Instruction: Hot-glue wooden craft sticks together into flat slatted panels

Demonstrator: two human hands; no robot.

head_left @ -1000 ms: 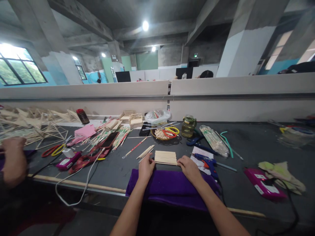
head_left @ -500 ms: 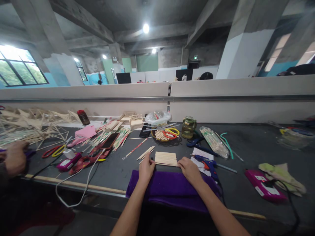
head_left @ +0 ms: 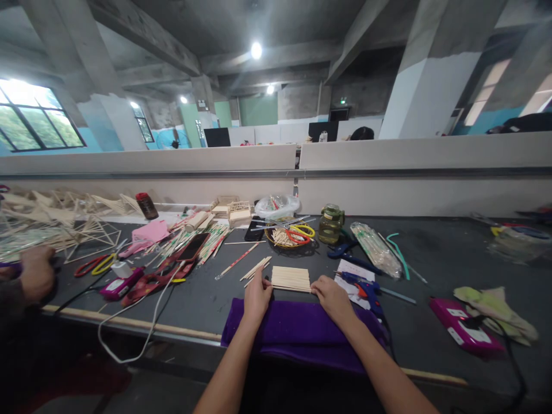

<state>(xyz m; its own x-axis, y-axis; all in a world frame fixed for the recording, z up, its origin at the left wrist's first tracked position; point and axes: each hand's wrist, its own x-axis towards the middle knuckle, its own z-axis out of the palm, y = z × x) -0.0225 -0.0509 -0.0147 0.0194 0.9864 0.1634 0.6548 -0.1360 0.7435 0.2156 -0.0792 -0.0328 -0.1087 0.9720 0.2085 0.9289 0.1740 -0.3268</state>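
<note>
A flat panel of pale wooden sticks point(head_left: 290, 276), laid side by side, rests on the dark table in front of me. Along its near edge runs one wooden stick point(head_left: 291, 289), with a hand at each end. My left hand point(head_left: 257, 296) is closed, thumb and fingers pinching the left end of that stick. At the right end, my right hand point(head_left: 328, 294) pinches it too; the fingertips partly hide the stick's ends. Both wrists are over a folded purple cloth point(head_left: 302, 325). Several loose sticks point(head_left: 255, 270) lie just beyond my left hand.
A blue glue gun point(head_left: 362, 287) lies on paper right of my hand. Behind the panel are a basket of stick pieces point(head_left: 284, 238) with scissors point(head_left: 304, 232), and a green jar point(head_left: 330, 224). A magenta power strip point(head_left: 466, 328) is at right. Another person's hand point(head_left: 38, 273) is far left.
My hands and the panel hold almost the same place. At far left, the other person's hand has shifted slightly.
</note>
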